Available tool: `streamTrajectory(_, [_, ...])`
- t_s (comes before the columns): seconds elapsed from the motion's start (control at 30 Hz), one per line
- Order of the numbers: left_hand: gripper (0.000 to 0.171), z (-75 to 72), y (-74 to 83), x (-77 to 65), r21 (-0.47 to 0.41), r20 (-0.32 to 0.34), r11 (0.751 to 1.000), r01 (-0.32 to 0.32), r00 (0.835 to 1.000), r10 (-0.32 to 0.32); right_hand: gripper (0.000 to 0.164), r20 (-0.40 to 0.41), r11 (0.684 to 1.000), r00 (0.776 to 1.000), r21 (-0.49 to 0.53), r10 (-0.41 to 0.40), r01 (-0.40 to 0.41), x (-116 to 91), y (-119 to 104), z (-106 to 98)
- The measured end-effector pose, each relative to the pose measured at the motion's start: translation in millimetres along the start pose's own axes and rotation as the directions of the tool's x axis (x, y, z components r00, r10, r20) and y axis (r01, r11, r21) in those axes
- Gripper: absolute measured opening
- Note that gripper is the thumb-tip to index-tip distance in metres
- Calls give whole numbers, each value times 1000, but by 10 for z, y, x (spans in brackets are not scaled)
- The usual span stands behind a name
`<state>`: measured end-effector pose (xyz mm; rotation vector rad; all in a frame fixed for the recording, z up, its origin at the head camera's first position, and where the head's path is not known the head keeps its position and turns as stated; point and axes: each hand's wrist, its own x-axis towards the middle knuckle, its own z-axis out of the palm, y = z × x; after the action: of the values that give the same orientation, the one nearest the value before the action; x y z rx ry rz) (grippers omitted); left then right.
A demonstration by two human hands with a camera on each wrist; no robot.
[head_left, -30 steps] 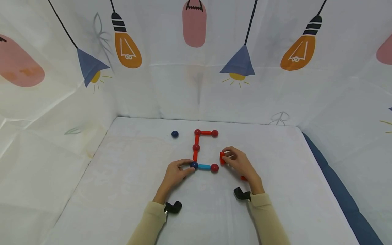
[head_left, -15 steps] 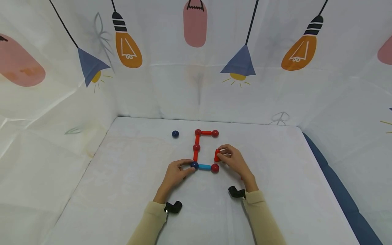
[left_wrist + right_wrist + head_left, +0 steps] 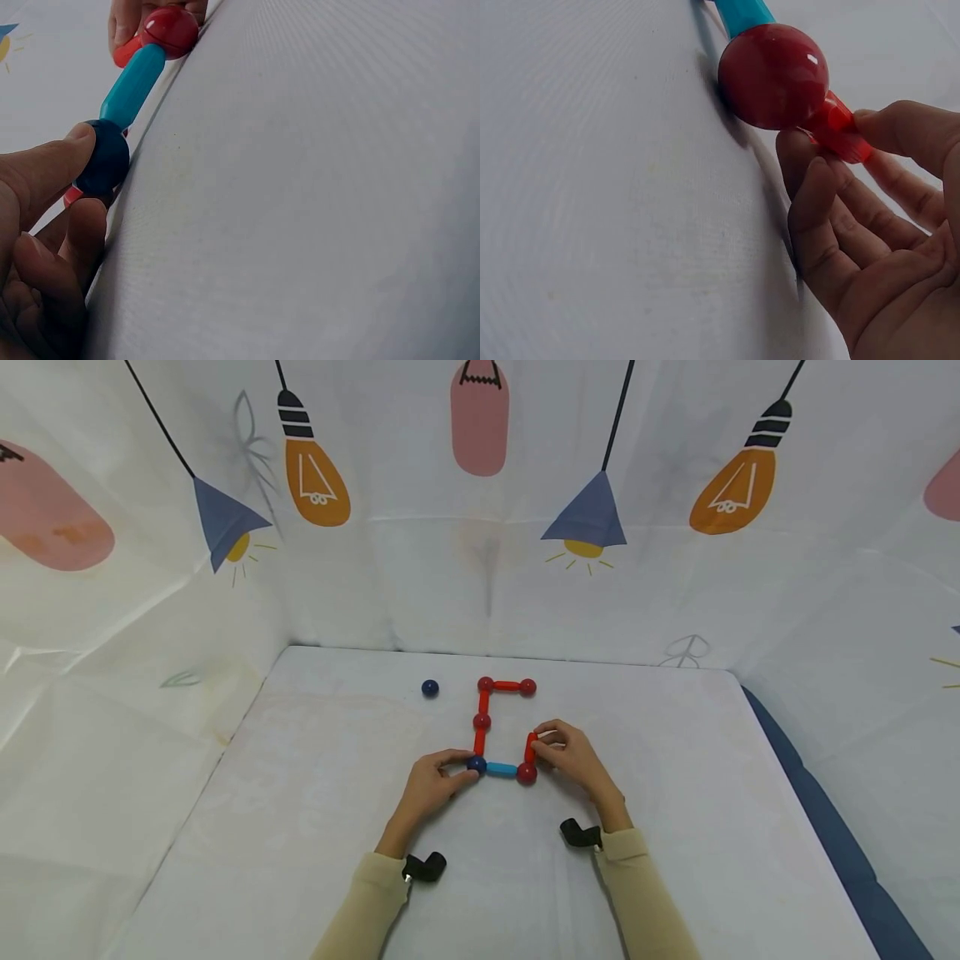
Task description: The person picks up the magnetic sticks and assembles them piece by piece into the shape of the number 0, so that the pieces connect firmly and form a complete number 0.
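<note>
My left hand (image 3: pixel 431 789) pinches the dark blue ball (image 3: pixel 105 157) at the near left corner of a chain of balls and rods on the table. A light blue rod (image 3: pixel 501 769) runs right from it to a red ball (image 3: pixel 774 76). With thumb and fingertips, my right hand (image 3: pixel 577 758) pinches a red rod (image 3: pixel 842 127) whose near end meets that ball. From the blue ball, more red rods (image 3: pixel 480 742) and red balls (image 3: pixel 482 722) lead away to a far corner, then right to an end ball (image 3: pixel 528 687).
A loose dark blue ball (image 3: pixel 430 688) lies left of the chain's far end. The white table (image 3: pixel 300 735) meets a printed cloth wall (image 3: pixel 420 585) at the back. Each wrist carries a black camera mount (image 3: pixel 425 867).
My right hand has moved left with the red rod, then brought the rod's near end down to the red ball. My left hand stays on the blue ball.
</note>
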<state>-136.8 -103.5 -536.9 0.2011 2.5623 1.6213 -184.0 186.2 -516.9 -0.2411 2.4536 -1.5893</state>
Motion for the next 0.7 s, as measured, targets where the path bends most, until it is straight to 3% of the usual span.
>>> streamTrajectory(0.37, [33,16,9,0,6,-7,1000,11,1000,-11,45,49,1000,999,13,11,-12,-52,-12,19])
streamTrajectory(0.7, [33,16,7,-6,34,-2,999,20,1000,-20,46,-16,998,998,21,68,-67,-104,-101,101])
